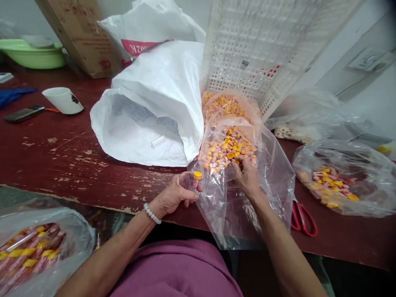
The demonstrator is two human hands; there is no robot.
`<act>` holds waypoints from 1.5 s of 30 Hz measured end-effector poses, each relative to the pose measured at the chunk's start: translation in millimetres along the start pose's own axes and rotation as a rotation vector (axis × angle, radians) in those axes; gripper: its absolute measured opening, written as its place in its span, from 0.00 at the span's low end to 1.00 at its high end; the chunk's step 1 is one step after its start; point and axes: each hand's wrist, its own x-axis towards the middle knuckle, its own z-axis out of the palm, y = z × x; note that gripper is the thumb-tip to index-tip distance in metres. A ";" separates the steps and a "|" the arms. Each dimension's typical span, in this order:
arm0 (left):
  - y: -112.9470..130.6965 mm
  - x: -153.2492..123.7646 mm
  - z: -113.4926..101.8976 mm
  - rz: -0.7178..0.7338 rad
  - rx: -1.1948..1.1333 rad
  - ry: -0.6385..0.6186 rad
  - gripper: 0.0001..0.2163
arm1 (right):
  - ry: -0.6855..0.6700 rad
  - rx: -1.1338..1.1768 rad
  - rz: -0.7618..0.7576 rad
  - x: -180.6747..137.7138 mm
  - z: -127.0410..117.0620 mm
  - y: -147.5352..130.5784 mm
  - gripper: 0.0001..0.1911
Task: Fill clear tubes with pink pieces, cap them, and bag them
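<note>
My left hand is closed around a small piece with a yellow cap and a pink patterned body, held upright near the table's front edge. Clear plastic seems to show beside it, but I cannot make out its shape. My right hand reaches into an open clear plastic bag, its bent fingertips at a heap of yellow-and-pink pieces. What lies between those fingertips is hidden. Left of the bag lies a white sack, its mouth towards me, with a clear tube inside.
A white plastic crate stands tilted behind the bags. Red-handled scissors and another bag of pieces are at right. Filled tubes lie in a bag at lower left. A white cup and phone rest further left.
</note>
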 end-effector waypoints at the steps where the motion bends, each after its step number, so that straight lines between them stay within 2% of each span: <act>1: 0.0 0.5 1.4 0.009 0.028 0.004 0.18 | 0.016 0.182 0.043 -7.1 -2.2 -16.7 0.13; 4: 1.0 1.4 7.1 0.014 0.138 0.031 0.18 | -0.043 0.662 0.115 -33.2 -4.5 -70.6 0.15; 7: 4.0 1.2 12.5 0.036 0.231 0.032 0.19 | -0.141 0.814 0.076 -57.1 2.0 -103.1 0.11; 10: 6.7 0.5 14.0 0.065 0.263 0.024 0.21 | -0.212 0.683 -0.009 -69.5 8.3 -104.7 0.08; 14: 7.4 -0.4 11.4 0.075 0.264 0.048 0.19 | -0.108 0.311 -0.244 -71.3 6.2 -92.2 0.09; 16: 7.3 -0.3 10.8 0.093 0.240 0.045 0.17 | -0.100 0.171 -0.368 -73.2 4.8 -90.7 0.09; 18: 7.3 0.6 11.4 0.118 0.217 0.061 0.17 | -0.123 0.067 -0.452 -77.8 5.6 -92.7 0.12; 21: 6.4 2.6 12.4 0.118 0.204 0.111 0.17 | -0.146 0.006 -0.499 -80.5 8.8 -93.2 0.16; 24: 3.9 3.8 8.2 0.042 0.231 0.155 0.17 | -0.157 0.060 -0.468 -62.6 8.3 -74.2 0.11; 26: 2.4 3.2 1.6 -0.024 0.259 0.177 0.19 | -0.070 0.027 -0.365 -38.5 5.6 -46.7 0.11; 28: 1.4 1.8 -5.8 -0.048 0.278 0.171 0.20 | 0.057 -0.167 -0.227 -11.7 3.1 -13.1 0.11; 29: 1.2 1.1 -8.9 -0.044 0.283 0.158 0.20 | 0.076 -0.271 -0.179 0.2 2.6 3.2 0.10; 32: 1.0 0.7 -13.2 -0.026 0.293 0.143 0.19 | 0.043 -0.390 -0.149 22.7 2.7 38.2 0.09; 34: 1.1 2.4 -12.1 -0.018 0.295 0.149 0.19 | 0.021 -0.373 -0.163 25.2 2.6 44.8 0.08; 37: 2.0 6.3 -8.6 0.060 0.315 0.146 0.18 | -0.003 -0.296 -0.166 13.5 -1.7 27.8 0.10; 40: 3.5 8.8 -5.7 0.169 0.398 0.123 0.17 | -0.049 0.000 -0.192 -9.5 -10.6 -15.7 0.11; 42: 4.4 8.2 -3.3 0.216 0.489 0.092 0.16 | -0.120 0.173 -0.271 -25.4 -15.2 -49.7 0.09; 45: 5.7 4.3 1.8 0.288 0.621 0.055 0.17 | -0.207 0.251 -0.395 -42.8 -14.1 -87.9 0.10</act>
